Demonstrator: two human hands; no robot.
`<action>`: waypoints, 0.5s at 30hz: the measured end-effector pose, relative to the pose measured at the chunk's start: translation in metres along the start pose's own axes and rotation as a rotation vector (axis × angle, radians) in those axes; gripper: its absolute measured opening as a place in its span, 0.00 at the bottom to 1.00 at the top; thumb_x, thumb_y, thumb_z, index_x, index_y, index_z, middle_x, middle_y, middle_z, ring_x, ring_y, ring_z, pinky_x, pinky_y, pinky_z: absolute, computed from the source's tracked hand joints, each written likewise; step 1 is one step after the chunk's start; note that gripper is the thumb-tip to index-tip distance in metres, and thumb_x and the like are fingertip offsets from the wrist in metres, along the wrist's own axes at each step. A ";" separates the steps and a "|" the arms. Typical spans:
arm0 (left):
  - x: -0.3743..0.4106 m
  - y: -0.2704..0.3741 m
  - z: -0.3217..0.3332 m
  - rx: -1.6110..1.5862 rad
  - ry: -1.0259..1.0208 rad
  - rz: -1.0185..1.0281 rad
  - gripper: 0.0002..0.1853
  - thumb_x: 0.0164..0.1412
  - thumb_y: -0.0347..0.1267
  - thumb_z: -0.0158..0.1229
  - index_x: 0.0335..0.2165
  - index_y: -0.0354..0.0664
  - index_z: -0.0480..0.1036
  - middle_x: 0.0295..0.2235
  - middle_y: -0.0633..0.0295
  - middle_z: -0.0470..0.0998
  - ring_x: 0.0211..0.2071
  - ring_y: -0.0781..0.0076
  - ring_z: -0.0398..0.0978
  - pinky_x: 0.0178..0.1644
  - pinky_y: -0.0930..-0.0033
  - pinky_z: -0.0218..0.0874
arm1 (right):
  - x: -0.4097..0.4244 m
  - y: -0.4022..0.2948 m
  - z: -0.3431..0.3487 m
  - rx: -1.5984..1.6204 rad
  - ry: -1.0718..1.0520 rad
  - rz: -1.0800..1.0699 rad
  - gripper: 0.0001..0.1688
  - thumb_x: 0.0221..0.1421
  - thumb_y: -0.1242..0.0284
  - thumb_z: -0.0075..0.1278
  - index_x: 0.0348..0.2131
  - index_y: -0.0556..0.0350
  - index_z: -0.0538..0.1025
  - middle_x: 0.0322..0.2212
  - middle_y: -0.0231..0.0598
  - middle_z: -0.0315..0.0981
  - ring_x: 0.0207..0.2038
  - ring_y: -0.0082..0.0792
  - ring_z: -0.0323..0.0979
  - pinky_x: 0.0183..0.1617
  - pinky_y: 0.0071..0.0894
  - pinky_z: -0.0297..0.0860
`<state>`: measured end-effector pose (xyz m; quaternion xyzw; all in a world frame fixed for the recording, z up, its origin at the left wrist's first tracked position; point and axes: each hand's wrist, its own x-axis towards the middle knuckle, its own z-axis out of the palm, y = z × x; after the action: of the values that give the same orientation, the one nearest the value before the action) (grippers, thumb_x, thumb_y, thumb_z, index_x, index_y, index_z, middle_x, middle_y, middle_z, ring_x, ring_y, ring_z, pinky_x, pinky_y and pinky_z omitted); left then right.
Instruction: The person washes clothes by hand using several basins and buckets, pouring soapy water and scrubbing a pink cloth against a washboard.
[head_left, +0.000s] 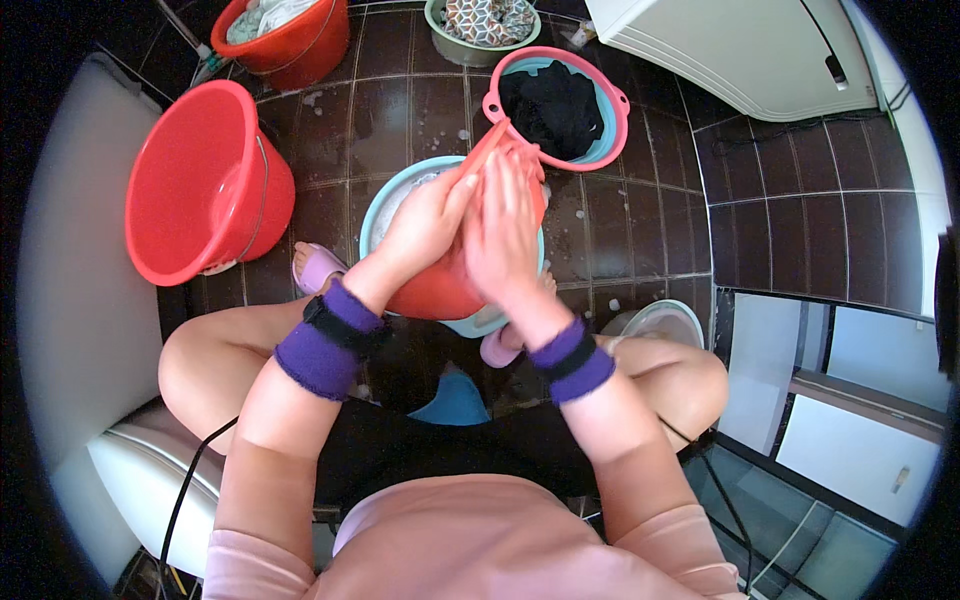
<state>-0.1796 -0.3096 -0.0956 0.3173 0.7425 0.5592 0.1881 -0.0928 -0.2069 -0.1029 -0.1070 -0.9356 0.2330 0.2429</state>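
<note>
A wet-looking orange-red cloth (442, 289) is bunched between my two hands, over a light blue basin (369, 225) on the floor. My left hand (429, 217) grips it from the left, thumb on top. From the right, my right hand (504, 225) presses against it with fingers extended and slightly blurred. Part of the cloth sticks up past my fingertips, close to the pink rim of another basin, and part hangs toward me across the blue basin. White suds show inside the blue basin at its left. My palms and the cloth's middle are hidden.
A red bucket (187, 187) stands left; another red bucket (292, 52) holds pale cloth. Ahead are a pink-rimmed basin (619, 127) with black fabric (555, 109) and a green basin (450, 52) with patterned fabric. Foam spots dot the brown tiles (315, 150). A pale bucket (675, 315) stands right.
</note>
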 end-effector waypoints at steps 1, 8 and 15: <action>-0.005 0.000 -0.006 0.015 -0.005 -0.006 0.21 0.66 0.40 0.42 0.43 0.32 0.70 0.33 0.38 0.75 0.38 0.42 0.73 0.42 0.55 0.63 | 0.012 0.014 0.003 0.006 -0.001 0.040 0.33 0.59 0.66 0.40 0.58 0.70 0.57 0.57 0.62 0.55 0.62 0.56 0.50 0.66 0.50 0.46; -0.026 -0.014 -0.023 -0.033 -0.053 -0.056 0.19 0.66 0.39 0.43 0.42 0.33 0.70 0.31 0.43 0.76 0.35 0.49 0.74 0.41 0.61 0.63 | 0.031 0.031 0.017 -0.002 -0.006 0.193 0.36 0.58 0.62 0.39 0.57 0.71 0.57 0.57 0.63 0.55 0.62 0.58 0.50 0.66 0.50 0.46; -0.041 -0.017 -0.040 0.034 -0.050 -0.085 0.17 0.67 0.37 0.42 0.41 0.33 0.70 0.30 0.47 0.76 0.32 0.60 0.74 0.39 0.66 0.63 | 0.005 -0.018 -0.001 -0.056 0.029 -0.011 0.45 0.51 0.55 0.47 0.58 0.71 0.57 0.57 0.61 0.54 0.63 0.55 0.49 0.66 0.49 0.45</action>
<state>-0.1791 -0.3688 -0.1028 0.3025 0.7598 0.5297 0.2249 -0.0988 -0.2206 -0.0915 -0.1120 -0.9387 0.2039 0.2545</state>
